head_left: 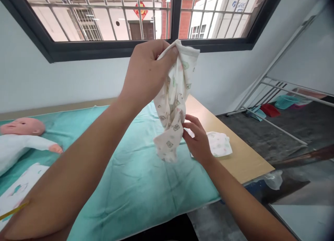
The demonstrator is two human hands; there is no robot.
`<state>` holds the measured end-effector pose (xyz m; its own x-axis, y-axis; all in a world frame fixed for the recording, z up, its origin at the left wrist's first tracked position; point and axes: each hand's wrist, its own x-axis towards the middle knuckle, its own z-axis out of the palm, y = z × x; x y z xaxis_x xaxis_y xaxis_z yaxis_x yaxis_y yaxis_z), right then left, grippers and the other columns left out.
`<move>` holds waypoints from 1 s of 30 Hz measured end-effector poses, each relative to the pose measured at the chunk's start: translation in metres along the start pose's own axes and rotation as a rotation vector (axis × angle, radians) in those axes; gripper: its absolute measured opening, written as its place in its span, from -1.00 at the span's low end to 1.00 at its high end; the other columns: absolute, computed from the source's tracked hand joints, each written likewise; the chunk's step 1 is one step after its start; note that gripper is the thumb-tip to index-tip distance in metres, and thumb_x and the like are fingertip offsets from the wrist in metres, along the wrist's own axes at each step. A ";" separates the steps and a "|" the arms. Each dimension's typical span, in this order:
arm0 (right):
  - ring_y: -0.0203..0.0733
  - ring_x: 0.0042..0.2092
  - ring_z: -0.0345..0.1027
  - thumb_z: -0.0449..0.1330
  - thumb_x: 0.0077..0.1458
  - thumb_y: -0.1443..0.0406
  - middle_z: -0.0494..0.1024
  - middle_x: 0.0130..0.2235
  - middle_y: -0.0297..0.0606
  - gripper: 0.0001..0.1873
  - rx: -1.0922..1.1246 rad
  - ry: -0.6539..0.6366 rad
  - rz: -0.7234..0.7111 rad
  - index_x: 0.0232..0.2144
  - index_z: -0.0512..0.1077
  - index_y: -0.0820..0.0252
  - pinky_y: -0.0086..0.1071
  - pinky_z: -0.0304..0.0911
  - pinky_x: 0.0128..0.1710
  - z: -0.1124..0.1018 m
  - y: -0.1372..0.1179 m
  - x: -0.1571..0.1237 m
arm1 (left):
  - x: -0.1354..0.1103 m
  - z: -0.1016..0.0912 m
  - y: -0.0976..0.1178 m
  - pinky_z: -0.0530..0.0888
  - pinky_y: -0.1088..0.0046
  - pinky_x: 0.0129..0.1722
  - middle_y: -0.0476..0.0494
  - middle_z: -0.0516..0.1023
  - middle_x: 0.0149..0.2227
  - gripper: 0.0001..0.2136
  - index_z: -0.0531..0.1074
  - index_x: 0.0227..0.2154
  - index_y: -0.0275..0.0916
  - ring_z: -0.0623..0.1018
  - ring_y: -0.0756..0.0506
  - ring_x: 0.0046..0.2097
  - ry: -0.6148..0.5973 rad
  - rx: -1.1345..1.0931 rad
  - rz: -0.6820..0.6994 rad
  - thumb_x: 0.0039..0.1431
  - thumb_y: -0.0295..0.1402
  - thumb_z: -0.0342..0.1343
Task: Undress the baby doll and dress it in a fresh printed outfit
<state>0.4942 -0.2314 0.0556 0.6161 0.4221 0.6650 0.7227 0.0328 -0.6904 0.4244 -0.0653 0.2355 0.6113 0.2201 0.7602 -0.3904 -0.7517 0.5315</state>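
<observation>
My left hand point(153, 65) is raised in front of the window, its thumb and fingers pinching the top of a white baby garment point(173, 105) with small animal prints. The cloth hangs down bunched and twisted, so its exact cut is hidden. Lower down, my right hand point(197, 138) has its curled fingertips on the right edge of the same garment. Behind that hand a folded white printed cloth point(219, 144) lies at the right side of the table.
A baby doll point(23, 138) in white lies at the left on a teal sheet point(135, 185). Near it is a white printed cloth point(18, 188), partly behind my left forearm. The wooden tabletop point(247, 161) ends at the right; a white metal rack point(276, 86) stands beyond.
</observation>
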 end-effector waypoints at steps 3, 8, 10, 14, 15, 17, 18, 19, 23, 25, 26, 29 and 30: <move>-0.05 0.17 0.30 0.06 0.28 0.07 0.40 0.15 -0.25 -0.74 0.297 -0.026 0.237 -0.24 0.46 0.02 -0.09 0.35 0.09 0.000 0.002 0.002 | -0.003 -0.016 -0.006 0.29 0.50 -0.40 -0.02 0.39 -0.44 -0.69 0.48 -0.39 -0.27 0.36 0.05 -0.42 -0.050 0.106 -0.083 0.32 -0.16 0.00; 0.00 0.14 0.34 0.33 0.00 -0.01 0.30 0.25 -0.18 -0.33 0.565 -0.227 0.428 0.13 0.25 -0.09 -0.15 0.44 -0.06 0.029 -0.009 -0.002 | -0.007 -0.022 -0.004 0.27 0.49 -0.37 -0.01 0.30 -0.51 -0.65 0.44 -0.47 -0.28 0.32 0.06 -0.45 -0.149 0.149 -0.192 0.33 -0.19 -0.06; -0.04 0.09 0.38 0.36 0.00 0.09 0.38 0.19 -0.21 -0.37 0.569 -0.260 0.463 0.10 0.30 -0.07 -0.17 0.43 -0.04 0.041 -0.013 -0.005 | -0.009 -0.020 -0.004 0.26 0.48 -0.40 -0.01 0.28 -0.55 -0.66 0.42 -0.52 -0.26 0.31 0.04 -0.47 -0.190 0.153 -0.211 0.30 -0.20 -0.02; -0.08 -0.04 0.47 0.25 0.12 0.11 0.59 -0.12 -0.24 -0.76 0.527 -0.165 0.548 -0.23 0.51 0.11 -0.17 0.41 -0.05 0.039 -0.007 -0.007 | -0.010 -0.027 -0.009 0.25 0.46 -0.44 -0.02 0.31 -0.59 -0.70 0.41 -0.56 -0.24 0.30 0.01 -0.48 -0.180 0.205 -0.227 0.21 -0.18 0.08; -0.07 -0.05 0.48 0.24 0.13 0.11 0.60 -0.16 -0.23 -0.77 0.515 -0.137 0.574 -0.27 0.51 0.13 -0.17 0.41 -0.06 0.032 -0.003 -0.006 | -0.010 -0.032 -0.011 0.24 0.46 -0.45 -0.02 0.32 -0.59 -0.70 0.42 -0.56 -0.24 0.30 0.01 -0.48 -0.173 0.215 -0.238 0.20 -0.17 0.09; -0.04 -0.04 0.49 0.22 0.15 0.08 0.61 -0.15 -0.20 -0.75 0.508 -0.101 0.613 -0.29 0.48 0.14 -0.16 0.41 -0.07 0.017 0.000 -0.004 | -0.009 -0.040 -0.015 0.25 0.46 -0.46 -0.03 0.34 -0.59 -0.71 0.44 -0.55 -0.24 0.32 0.00 -0.48 -0.160 0.227 -0.281 0.17 -0.16 0.10; -0.03 -0.03 0.49 0.20 0.16 0.05 0.61 -0.12 -0.19 -0.72 0.519 -0.101 0.626 -0.28 0.45 0.13 -0.15 0.41 -0.07 0.011 -0.001 -0.004 | -0.009 -0.043 -0.017 0.25 0.46 -0.47 -0.03 0.36 -0.59 -0.72 0.45 -0.53 -0.24 0.33 0.00 -0.48 -0.152 0.227 -0.307 0.15 -0.15 0.11; -0.02 -0.02 0.49 0.19 0.16 0.03 0.60 -0.07 -0.17 -0.70 0.541 -0.118 0.636 -0.26 0.43 0.13 -0.14 0.41 -0.08 0.007 -0.003 -0.004 | -0.009 -0.044 -0.017 0.26 0.46 -0.47 -0.04 0.37 -0.58 -0.73 0.46 -0.52 -0.24 0.34 -0.01 -0.48 -0.145 0.224 -0.331 0.14 -0.16 0.12; 0.00 0.10 0.39 0.36 -0.01 0.04 0.41 0.18 -0.16 -0.43 0.553 -0.277 0.606 0.02 0.31 -0.01 -0.16 0.40 -0.07 0.024 -0.025 -0.008 | -0.011 -0.033 -0.008 0.29 0.46 -0.46 -0.06 0.43 -0.54 -0.80 0.50 -0.47 -0.25 0.38 -0.01 -0.47 -0.148 0.179 -0.368 0.09 -0.21 0.16; -0.04 0.11 0.36 0.39 -0.05 0.11 0.38 0.19 -0.21 -0.33 0.470 -0.305 0.551 0.10 0.27 -0.07 -0.20 0.38 -0.06 0.040 -0.032 -0.010 | -0.013 -0.026 -0.001 0.31 0.46 -0.45 -0.07 0.45 -0.51 -0.82 0.52 -0.44 -0.25 0.41 -0.01 -0.46 -0.197 0.146 -0.373 0.07 -0.23 0.18; -0.06 0.06 0.39 0.36 -0.01 0.13 0.44 0.13 -0.23 -0.40 0.427 -0.296 0.524 0.08 0.31 -0.04 -0.22 0.36 -0.07 0.047 -0.032 -0.010 | -0.013 -0.024 0.003 0.32 0.45 -0.45 -0.08 0.46 -0.50 -0.83 0.53 -0.43 -0.25 0.42 -0.02 -0.46 -0.236 0.127 -0.380 0.06 -0.24 0.20; -0.13 -0.13 0.42 0.23 0.11 0.13 0.56 -0.17 -0.28 -0.72 0.401 -0.233 0.479 -0.15 0.48 0.09 -0.27 0.31 -0.13 0.049 -0.022 -0.009 | -0.010 -0.032 0.007 0.37 0.44 -0.44 -0.10 0.49 -0.47 -0.81 0.56 -0.37 -0.23 0.48 -0.05 -0.44 -0.396 0.063 -0.424 -0.04 -0.25 0.29; -0.14 -0.16 0.41 0.22 0.12 0.12 0.56 -0.23 -0.29 -0.75 0.411 -0.214 0.486 -0.21 0.50 0.12 -0.29 0.30 -0.14 0.044 -0.017 -0.008 | -0.008 -0.039 0.005 0.38 0.43 -0.44 -0.11 0.49 -0.45 -0.79 0.57 -0.35 -0.23 0.50 -0.07 -0.42 -0.445 0.042 -0.446 -0.07 -0.26 0.32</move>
<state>0.4635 -0.1960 0.0491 0.7354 0.6446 0.2091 0.1745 0.1180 -0.9776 0.3909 -0.0467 0.2464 0.9404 0.2450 0.2358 -0.0101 -0.6731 0.7395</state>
